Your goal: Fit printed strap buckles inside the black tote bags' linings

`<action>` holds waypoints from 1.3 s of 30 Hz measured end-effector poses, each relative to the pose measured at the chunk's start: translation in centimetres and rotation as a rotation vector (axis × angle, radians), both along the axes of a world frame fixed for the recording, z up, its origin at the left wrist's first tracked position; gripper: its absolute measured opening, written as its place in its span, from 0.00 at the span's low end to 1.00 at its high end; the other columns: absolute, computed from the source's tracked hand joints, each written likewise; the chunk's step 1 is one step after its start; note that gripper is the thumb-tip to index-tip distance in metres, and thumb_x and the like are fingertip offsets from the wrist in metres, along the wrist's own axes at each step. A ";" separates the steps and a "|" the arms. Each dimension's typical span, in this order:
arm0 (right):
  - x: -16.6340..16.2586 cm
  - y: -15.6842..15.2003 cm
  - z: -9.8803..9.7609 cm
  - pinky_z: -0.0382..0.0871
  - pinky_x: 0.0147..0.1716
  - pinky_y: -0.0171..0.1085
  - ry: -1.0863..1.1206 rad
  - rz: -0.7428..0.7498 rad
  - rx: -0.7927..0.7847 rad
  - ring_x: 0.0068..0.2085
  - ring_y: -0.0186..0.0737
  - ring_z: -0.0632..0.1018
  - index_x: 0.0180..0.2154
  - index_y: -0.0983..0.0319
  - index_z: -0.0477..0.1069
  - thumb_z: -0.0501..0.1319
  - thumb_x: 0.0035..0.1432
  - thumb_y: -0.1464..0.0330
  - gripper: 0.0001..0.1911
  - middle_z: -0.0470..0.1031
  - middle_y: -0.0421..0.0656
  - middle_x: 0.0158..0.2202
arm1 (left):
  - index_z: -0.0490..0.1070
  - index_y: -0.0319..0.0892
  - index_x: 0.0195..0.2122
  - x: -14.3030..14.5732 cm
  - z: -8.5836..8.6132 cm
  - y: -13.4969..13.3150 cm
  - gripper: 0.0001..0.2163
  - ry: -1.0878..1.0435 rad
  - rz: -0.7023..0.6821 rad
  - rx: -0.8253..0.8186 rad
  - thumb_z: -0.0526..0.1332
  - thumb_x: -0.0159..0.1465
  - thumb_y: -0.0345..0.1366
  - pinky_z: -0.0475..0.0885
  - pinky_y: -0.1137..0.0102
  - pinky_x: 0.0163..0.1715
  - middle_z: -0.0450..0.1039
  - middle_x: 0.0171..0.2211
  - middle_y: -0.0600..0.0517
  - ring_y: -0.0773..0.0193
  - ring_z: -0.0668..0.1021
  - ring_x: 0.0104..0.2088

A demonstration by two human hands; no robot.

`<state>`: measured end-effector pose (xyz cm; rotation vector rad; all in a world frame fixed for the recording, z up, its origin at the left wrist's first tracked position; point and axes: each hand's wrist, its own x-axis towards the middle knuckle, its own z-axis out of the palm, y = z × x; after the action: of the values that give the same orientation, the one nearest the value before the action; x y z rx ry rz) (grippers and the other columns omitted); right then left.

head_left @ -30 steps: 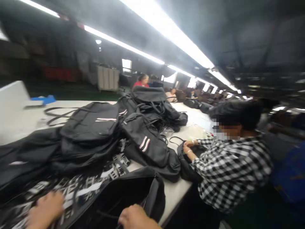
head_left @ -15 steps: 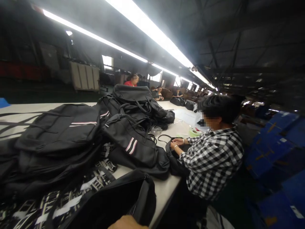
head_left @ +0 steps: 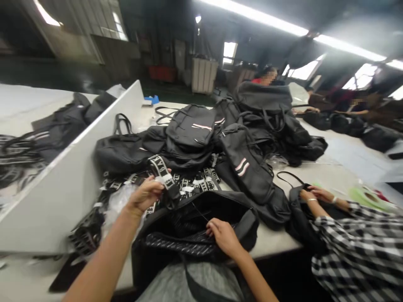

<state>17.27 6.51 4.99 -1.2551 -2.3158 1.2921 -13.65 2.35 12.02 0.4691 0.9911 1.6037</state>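
My left hand (head_left: 147,193) grips a folded strap (head_left: 161,167) with white lettering on black, a white wrap around it, held above the left side of an open black bag (head_left: 245,222). The bag lies in front of me, its mouth towards me and its patterned lining (head_left: 179,245) showing. Inside that mouth, my right hand (head_left: 222,235) has its fingers curled together. A thin dark line runs down to its fingertips, but what they pinch is too small to make out. More lettered straps (head_left: 201,182) lie heaped just beyond the bag.
Black backpacks (head_left: 190,130) are piled across the table. A white divider (head_left: 72,167) stands at left, with more bags (head_left: 59,130) behind it. Close on my right, a person in a checked shirt (head_left: 362,247) handles another black bag (head_left: 296,209). Green tape rolls (head_left: 367,198) lie beyond.
The view has swung left and down. Both my hands are now visible, where only part of one showed at the bottom edge. The left now holds a lettered strap.
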 end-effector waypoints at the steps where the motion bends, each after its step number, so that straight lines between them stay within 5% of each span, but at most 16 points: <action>1: 0.0 0.1 -0.2 0.68 0.34 0.32 -0.005 0.013 -0.005 0.31 0.36 0.78 0.34 0.59 0.72 0.48 0.65 0.64 0.16 0.79 0.41 0.30 | 0.73 0.38 0.44 0.6 0.0 -0.4 0.25 -0.038 0.008 0.003 0.66 0.42 0.22 0.62 0.83 0.17 0.73 0.29 0.55 0.76 0.68 0.22; 4: 0.2 0.1 -0.6 0.68 0.35 0.34 0.012 0.013 -0.023 0.31 0.37 0.79 0.34 0.59 0.71 0.48 0.65 0.62 0.16 0.79 0.41 0.29 | 0.73 0.38 0.45 4.0 0.0 0.2 0.24 -0.095 -0.042 0.044 0.62 0.44 0.24 0.74 0.74 0.34 0.77 0.38 0.49 0.65 0.77 0.34; 8: 0.5 0.1 -1.0 0.71 0.32 0.36 0.179 -0.184 -0.144 0.29 0.39 0.79 0.37 0.61 0.70 0.47 0.64 0.58 0.18 0.79 0.44 0.29 | 0.70 0.38 0.46 8.5 -0.3 1.3 0.24 -0.199 -0.177 0.114 0.60 0.45 0.24 0.68 0.57 0.56 0.73 0.50 0.43 0.52 0.75 0.51; 15: 0.9 0.9 -1.3 0.71 0.28 0.36 0.492 -0.552 -0.418 0.27 0.39 0.79 0.37 0.64 0.66 0.55 0.55 0.52 0.21 0.78 0.46 0.27 | 0.71 0.36 0.49 12.1 -4.0 1.5 0.19 -0.286 -0.308 -0.095 0.63 0.54 0.26 0.68 0.57 0.57 0.77 0.44 0.43 0.55 0.79 0.44; 18: 1.1 0.9 -1.4 0.72 0.34 0.38 0.513 -0.566 -0.497 0.31 0.39 0.79 0.34 0.65 0.69 0.59 0.52 0.52 0.21 0.79 0.49 0.32 | 0.72 0.38 0.47 12.4 -5.9 1.2 0.20 -0.336 -0.187 -0.127 0.63 0.52 0.21 0.67 0.60 0.59 0.77 0.44 0.46 0.57 0.78 0.47; 23: 1.5 1.1 -1.0 0.67 0.48 0.40 0.549 -0.555 -0.494 0.52 0.46 0.72 0.32 0.64 0.75 0.63 0.51 0.58 0.15 0.72 0.50 0.54 | 0.74 0.42 0.39 11.8 -7.1 0.3 0.15 -0.463 -0.003 -0.038 0.63 0.53 0.18 0.64 0.57 0.62 0.77 0.40 0.53 0.60 0.76 0.50; 28: 0.9 1.9 0.2 0.70 0.45 0.45 0.747 -0.434 -0.938 0.49 0.44 0.73 0.38 0.61 0.73 0.62 0.54 0.63 0.11 0.72 0.46 0.51 | 0.74 0.45 0.34 11.4 -6.9 0.1 0.15 -0.460 0.000 0.088 0.66 0.51 0.17 0.62 0.54 0.63 0.76 0.36 0.59 0.60 0.76 0.51; 33: -0.8 2.2 -0.1 0.68 0.48 0.52 0.859 -0.326 -1.296 0.43 0.42 0.76 0.41 0.57 0.68 0.57 0.60 0.64 0.08 0.73 0.40 0.37 | 0.74 0.47 0.34 11.0 -6.8 0.3 0.13 -0.221 -0.058 0.163 0.69 0.52 0.23 0.60 0.56 0.63 0.76 0.39 0.58 0.58 0.75 0.52; 39: -1.1 2.3 -2.1 0.69 0.39 0.38 0.978 -0.626 -0.920 0.34 0.36 0.74 0.37 0.61 0.73 0.64 0.53 0.65 0.09 0.74 0.41 0.34 | 0.75 0.46 0.45 10.3 -5.4 -0.3 0.15 0.485 -0.490 0.211 0.68 0.56 0.32 0.55 0.51 0.63 0.65 0.59 0.45 0.48 0.65 0.61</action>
<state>16.12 8.86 2.90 -0.9892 -0.5844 2.0811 -3.37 2.02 6.67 1.1906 0.9623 1.1704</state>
